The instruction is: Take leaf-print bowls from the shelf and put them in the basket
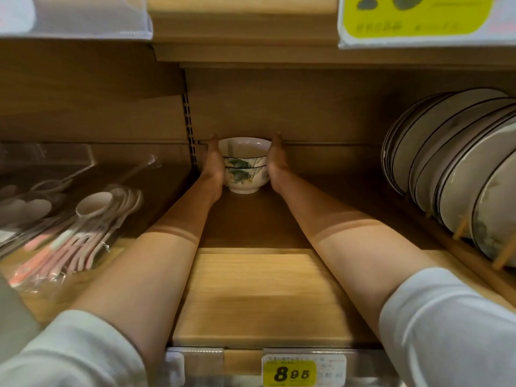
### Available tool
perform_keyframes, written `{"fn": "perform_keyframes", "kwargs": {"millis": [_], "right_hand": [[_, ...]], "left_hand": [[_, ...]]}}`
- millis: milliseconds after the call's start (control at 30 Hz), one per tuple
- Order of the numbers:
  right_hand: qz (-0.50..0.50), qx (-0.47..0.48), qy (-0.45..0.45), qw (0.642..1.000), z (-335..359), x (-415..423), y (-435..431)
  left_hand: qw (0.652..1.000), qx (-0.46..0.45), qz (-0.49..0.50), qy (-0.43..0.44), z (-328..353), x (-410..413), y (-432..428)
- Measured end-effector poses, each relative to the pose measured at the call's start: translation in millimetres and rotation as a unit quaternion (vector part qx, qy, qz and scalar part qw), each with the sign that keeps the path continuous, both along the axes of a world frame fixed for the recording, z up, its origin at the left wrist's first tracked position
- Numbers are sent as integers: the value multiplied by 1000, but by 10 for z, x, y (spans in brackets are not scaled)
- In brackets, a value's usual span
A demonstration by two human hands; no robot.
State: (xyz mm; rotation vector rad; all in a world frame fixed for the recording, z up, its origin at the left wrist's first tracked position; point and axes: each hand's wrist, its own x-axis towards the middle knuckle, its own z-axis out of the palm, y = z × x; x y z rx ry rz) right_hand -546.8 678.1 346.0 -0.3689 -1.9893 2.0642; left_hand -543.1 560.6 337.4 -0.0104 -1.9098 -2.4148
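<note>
The fingers (212, 148) of the left hand (214, 170) lie straight along the left side of the leaf-print bowls (243, 170), not curled round them, with the tips pointing at the back wall of the shelf (251, 297). The right hand (276, 163) mirrors this, its straight fingers (277, 144) flat against the right side, so the bowls sit pressed between two flat palms. The bowls look like two nested together, white with green leaves and dark rim lines. They stand upright deep in the shelf, close to the back wall, and the foot seems to rest on the shaded board. Both bare forearms run back from the bowls toward the camera and end in pale grey sleeves (452, 331). Left of the arms lies a clear packet of long-handled spoons (83, 219), some with pink handles. At the right, well apart from the bowls, a row of dark-rimmed plates (460, 169) stands on edge in a wooden rack (460, 227). A yellow price tag (290, 373) reading 8.95 is fixed to the shelf's front edge between the arms, and a larger yellow sign (418, 15) hangs above.
</note>
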Motion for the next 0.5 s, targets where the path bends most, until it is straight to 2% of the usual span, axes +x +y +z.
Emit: {"fn": "perform_keyframes", "kwargs": {"millis": [200,267,367,500], "right_hand": [[31,16,-26,999,83,108,46],[28,27,-18,999,113,190,92],[-5,45,2,999,183,377,197],[-42,27,-1,999,333,690,352]], "left_hand": [[1000,-6,1,-13,50,12,-41],[999,10,50,-9,113,7,-66],[984,-65,166,22,250,105,-36],[973,-153,163,54,413,426,120]]}}
